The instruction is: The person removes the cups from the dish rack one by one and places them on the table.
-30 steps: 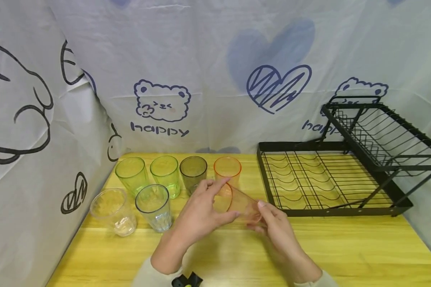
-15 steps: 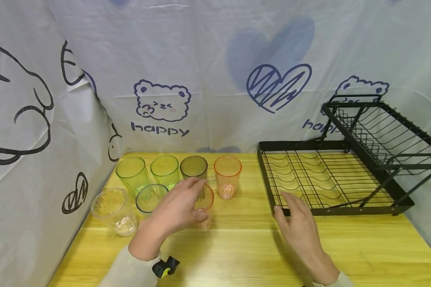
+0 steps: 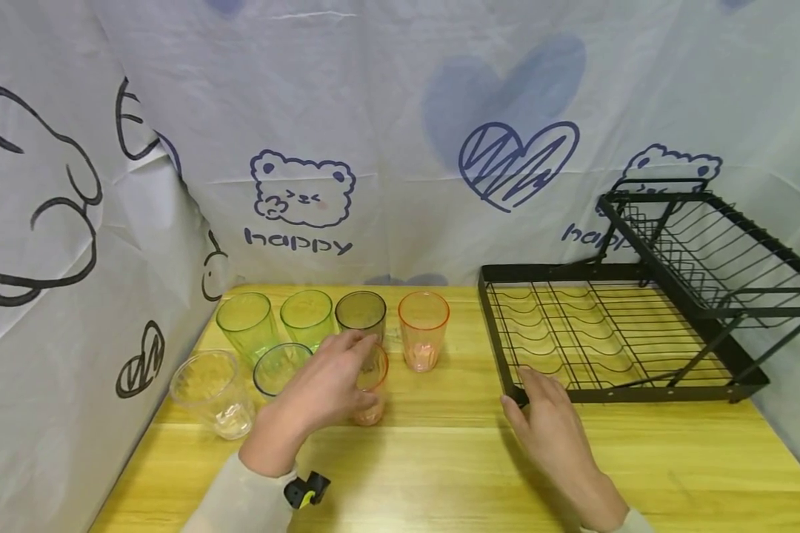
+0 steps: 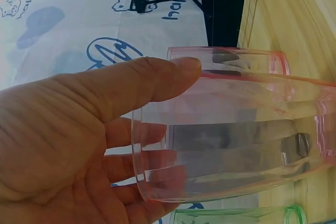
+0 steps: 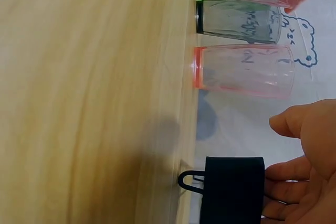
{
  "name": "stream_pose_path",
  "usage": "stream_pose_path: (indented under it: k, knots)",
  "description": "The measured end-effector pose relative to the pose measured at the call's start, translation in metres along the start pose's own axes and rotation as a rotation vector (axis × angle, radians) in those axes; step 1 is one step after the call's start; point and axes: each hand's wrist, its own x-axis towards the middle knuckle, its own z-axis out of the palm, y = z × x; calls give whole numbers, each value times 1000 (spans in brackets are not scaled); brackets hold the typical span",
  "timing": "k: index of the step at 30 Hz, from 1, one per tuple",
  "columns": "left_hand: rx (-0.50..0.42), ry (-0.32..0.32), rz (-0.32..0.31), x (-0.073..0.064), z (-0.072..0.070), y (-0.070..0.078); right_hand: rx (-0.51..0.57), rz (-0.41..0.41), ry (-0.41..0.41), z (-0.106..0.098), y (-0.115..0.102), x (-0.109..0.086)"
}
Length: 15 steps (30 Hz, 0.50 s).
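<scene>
My left hand [image 3: 327, 385] holds a clear orange-pink cup [image 3: 371, 385] near its rim, thumb on one side and fingers round the other. The cup is upright on the wooden table, in front of a dark grey cup [image 3: 361, 311]. Just left of it is a blue-rimmed cup [image 3: 281, 369], partly hidden by the hand. A second orange-pink cup [image 3: 423, 333] stands behind and to the right. My right hand [image 3: 552, 422] is at the front left corner of the black dish rack [image 3: 613, 394]. Its fingers are loose and hold nothing; whether they touch the rack I cannot tell.
Two green cups [image 3: 247, 326] stand at the back left, with a clear cup [image 3: 212, 392] in front of them. An upper wire shelf [image 3: 727, 244] rises over the rack's right side. A printed white cloth [image 3: 400, 148] hangs behind the table.
The orange-pink cup, tilted between both hands a second ago, has moved left and now stands upright in the left hand. The right hand has let it go and moved right to the rack.
</scene>
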Motion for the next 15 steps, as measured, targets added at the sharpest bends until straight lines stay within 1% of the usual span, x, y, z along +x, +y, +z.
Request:
stream_pose_path:
  k: [3, 7, 12, 15]
  knots:
    - [7, -21, -20, 0, -1, -1, -5, -6, 2, 1, 0, 0]
    - [4, -29, -26, 1, -2, -1, -15, -16, 5, 1, 1, 0]
    - [2, -30, -23, 2, -1, -2, -25, -17, -7, 2, 2, -1]
    - [6, -29, -10, 2, -1, -2, -30, -24, -5, 2, 3, -2]
